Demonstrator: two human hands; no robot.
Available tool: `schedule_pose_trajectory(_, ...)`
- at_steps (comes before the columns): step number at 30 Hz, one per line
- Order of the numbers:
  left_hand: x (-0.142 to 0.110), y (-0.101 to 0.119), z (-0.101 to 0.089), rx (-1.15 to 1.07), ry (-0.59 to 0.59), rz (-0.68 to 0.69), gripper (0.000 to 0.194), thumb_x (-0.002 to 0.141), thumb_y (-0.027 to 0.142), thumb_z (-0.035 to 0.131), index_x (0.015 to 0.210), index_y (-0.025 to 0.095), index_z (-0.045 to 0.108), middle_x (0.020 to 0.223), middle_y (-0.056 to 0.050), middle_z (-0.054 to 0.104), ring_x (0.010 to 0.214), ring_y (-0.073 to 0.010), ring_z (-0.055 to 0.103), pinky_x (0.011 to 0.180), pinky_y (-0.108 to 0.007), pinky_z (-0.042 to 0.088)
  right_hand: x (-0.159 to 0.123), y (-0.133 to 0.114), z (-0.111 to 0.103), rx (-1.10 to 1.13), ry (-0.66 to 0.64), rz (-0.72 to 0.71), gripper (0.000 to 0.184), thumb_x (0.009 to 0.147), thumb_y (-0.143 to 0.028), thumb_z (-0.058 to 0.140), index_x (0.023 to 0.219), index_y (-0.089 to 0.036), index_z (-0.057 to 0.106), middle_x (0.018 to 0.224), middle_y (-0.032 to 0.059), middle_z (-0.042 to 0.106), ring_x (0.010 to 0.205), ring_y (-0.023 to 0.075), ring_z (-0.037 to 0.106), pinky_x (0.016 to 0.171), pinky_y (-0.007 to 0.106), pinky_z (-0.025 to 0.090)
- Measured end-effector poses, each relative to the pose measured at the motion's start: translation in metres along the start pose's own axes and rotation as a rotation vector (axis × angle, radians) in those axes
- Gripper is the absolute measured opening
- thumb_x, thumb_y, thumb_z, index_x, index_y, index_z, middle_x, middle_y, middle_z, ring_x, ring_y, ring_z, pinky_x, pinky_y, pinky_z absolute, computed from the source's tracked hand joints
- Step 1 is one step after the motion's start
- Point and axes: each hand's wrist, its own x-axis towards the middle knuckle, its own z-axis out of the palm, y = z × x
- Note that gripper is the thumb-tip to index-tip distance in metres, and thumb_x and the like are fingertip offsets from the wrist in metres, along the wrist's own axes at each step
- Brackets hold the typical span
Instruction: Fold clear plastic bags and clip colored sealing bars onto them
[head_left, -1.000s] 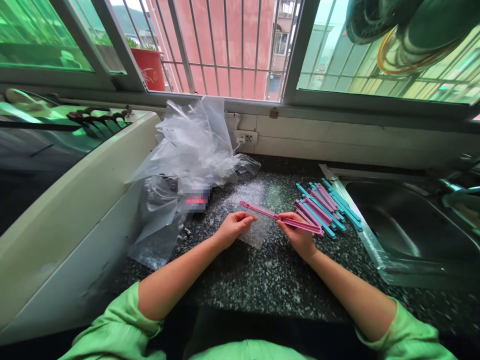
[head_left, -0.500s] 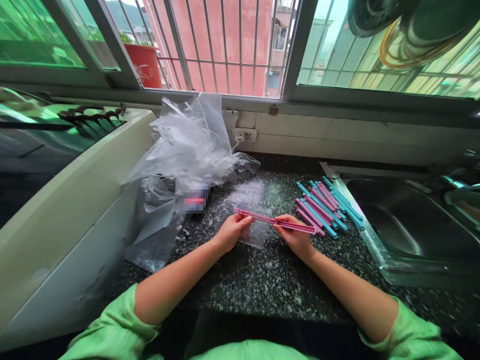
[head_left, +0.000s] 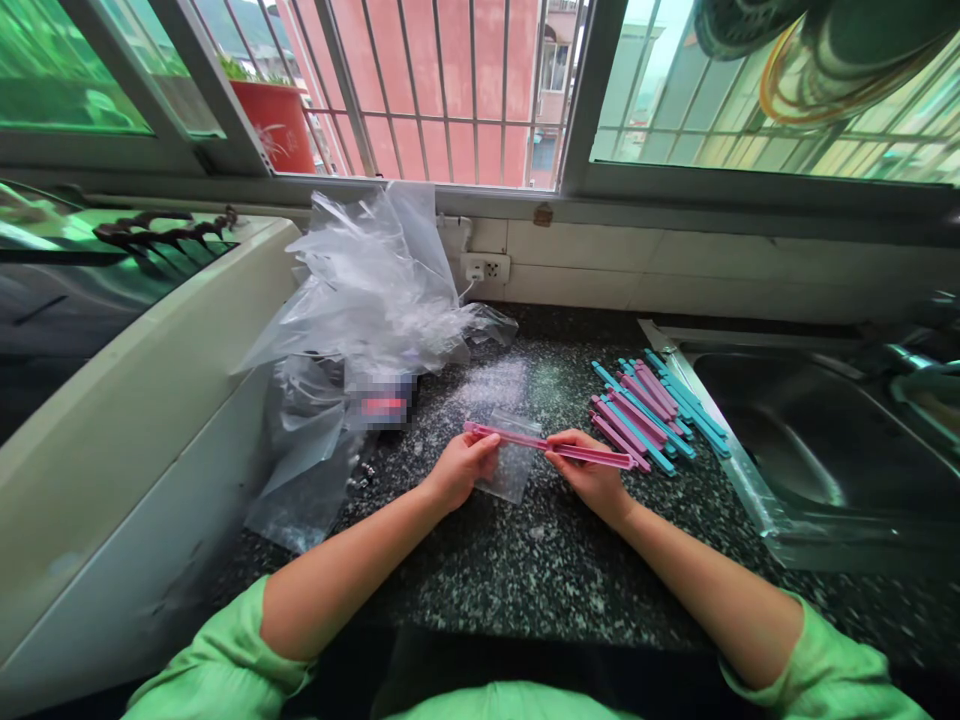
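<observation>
Together, our left hand (head_left: 463,470) and right hand (head_left: 592,475) hold an opened pink bag-sealing clip (head_left: 510,436) above the speckled countertop (head_left: 517,580), the left pinching its far-left end and the right gripping near its middle. We have a small clear plastic bag (head_left: 511,472) at the clip between our hands, and just beside our right hand lies a pile of pink and blue clips (head_left: 649,412).

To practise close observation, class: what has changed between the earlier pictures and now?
The pink clip's left end came down and slightly left, across the small bag. The left hand, first off the clip, now grips it. The right hand still holds it; the clip pile and plastic heap stayed.
</observation>
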Motion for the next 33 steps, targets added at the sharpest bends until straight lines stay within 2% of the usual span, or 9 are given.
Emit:
schedule_pose_trajectory(9,-0.007,-0.005,0.006,-0.089,0.062,0.033,0.039,0.05,0.038,0.075,0.06,0.016,0.045,0.042,0.009,0.037,0.037,-0.0031,0.031,0.039,-0.019,0.022,-0.003,-0.004,0.001,0.026,0.013,-0.025,0.011,0.076,-0.03,0.061,0.082,-0.021,0.062,0.077,0.0029,0.064,0.071,0.0157,0.062,0.067,0.03,0.052)
schedule_pose_trajectory(16,-0.009,-0.005,0.007,-0.103,0.084,0.049,0.037,0.052,0.038,0.073,0.06,0.017,0.044,0.043,0.009,0.038,0.039,-0.0042,0.033,0.04,-0.02,0.025,-0.003,-0.005,0.001,0.002,0.024,-0.095,0.012,0.077,-0.027,0.059,0.087,-0.021,0.063,0.082,0.0047,0.065,0.077,0.0175,0.062,0.074,0.034,0.052)
schedule_pose_trajectory(24,-0.011,-0.004,0.009,-0.139,0.091,0.048,0.036,0.051,0.037,0.073,0.057,0.016,0.045,0.042,0.008,0.04,0.039,-0.0046,0.035,0.04,-0.02,0.026,-0.006,-0.004,0.003,0.017,0.148,-0.044,0.01,0.074,-0.029,0.063,0.079,-0.021,0.06,0.078,0.0038,0.061,0.073,0.0166,0.061,0.07,0.031,0.052)
schedule_pose_trajectory(33,-0.013,-0.006,0.011,-0.133,0.099,0.052,0.037,0.051,0.039,0.074,0.056,0.016,0.044,0.042,0.008,0.04,0.038,-0.0045,0.034,0.04,-0.019,0.026,-0.002,-0.006,0.001,0.062,0.111,-0.129,0.003,0.075,-0.024,0.061,0.077,-0.022,0.06,0.075,0.0028,0.063,0.072,0.0166,0.06,0.068,0.031,0.051)
